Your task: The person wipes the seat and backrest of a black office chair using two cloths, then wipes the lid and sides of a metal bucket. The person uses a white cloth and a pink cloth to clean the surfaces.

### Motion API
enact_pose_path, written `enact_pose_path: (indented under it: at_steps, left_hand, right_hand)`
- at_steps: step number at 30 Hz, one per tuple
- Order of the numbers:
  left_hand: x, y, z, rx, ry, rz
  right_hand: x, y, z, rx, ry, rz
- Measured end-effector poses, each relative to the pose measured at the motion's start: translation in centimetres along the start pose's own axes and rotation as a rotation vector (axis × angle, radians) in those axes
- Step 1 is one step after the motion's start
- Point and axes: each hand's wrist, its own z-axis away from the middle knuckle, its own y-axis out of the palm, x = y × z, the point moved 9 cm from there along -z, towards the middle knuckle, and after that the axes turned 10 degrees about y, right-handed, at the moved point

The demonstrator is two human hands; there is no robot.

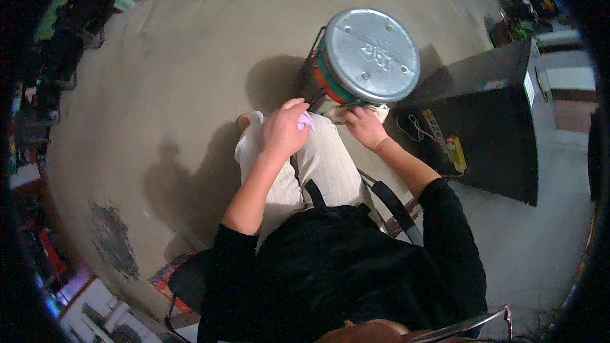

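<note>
Below the middle of the head view, my left hand [287, 128] lies above my left knee, closed around a small lilac cloth [305, 121]. My right hand [364, 126] pinches a cream cloth [381, 113] at the near side of a stool with a round silver metal top [374, 57]. Green and orange bands run around the stool's side under the top, and dark legs or bars show at its left. Part of the cream cloth hangs in shadow beneath the metal rim. My fingertips on the right are partly hidden in its folds.
A dark box-shaped cabinet [495, 138] stands close on the right, with a yellow-green packet [456, 154] and a thin cord beside it. Shelves or clutter line the far left. A patterned red mat [164, 280] lies at lower left on the concrete floor [190, 47].
</note>
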Motion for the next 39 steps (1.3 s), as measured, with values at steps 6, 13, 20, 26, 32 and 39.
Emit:
enact_pose_path:
  at_steps: [6, 13, 20, 26, 32, 39]
  left_hand:
    - [-4.1, 1.3, -5.7, -0.005, 0.184, 0.008]
    - [-7.2, 4.8, -10.7, 0.195, 0.256, -0.241]
    - [-5.6, 5.5, -11.5, 0.306, 0.198, -0.335]
    - [-4.5, 5.3, -10.9, 0.195, 0.197, -0.259]
    - [-6.4, 7.3, -10.8, 0.162, 0.216, -0.344]
    - [-6.1, 7.6, -12.1, 0.18, 0.252, -0.287]
  right_hand:
    - [-14.4, 2.6, 3.7, -0.168, 0.391, -0.305]
    - [-22.2, 9.1, 3.8, -0.08, 0.923, -1.672]
    - [-21.6, 0.3, -1.4, -0.51, 0.696, -1.833]
    - [-18.9, -6.1, -5.2, -0.575, 0.763, -1.246]
    - [-21.3, -8.5, -10.7, -0.483, 0.561, -1.212]
    - [-25.1, 1.6, -9.2, -0.384, 0.614, -1.783]
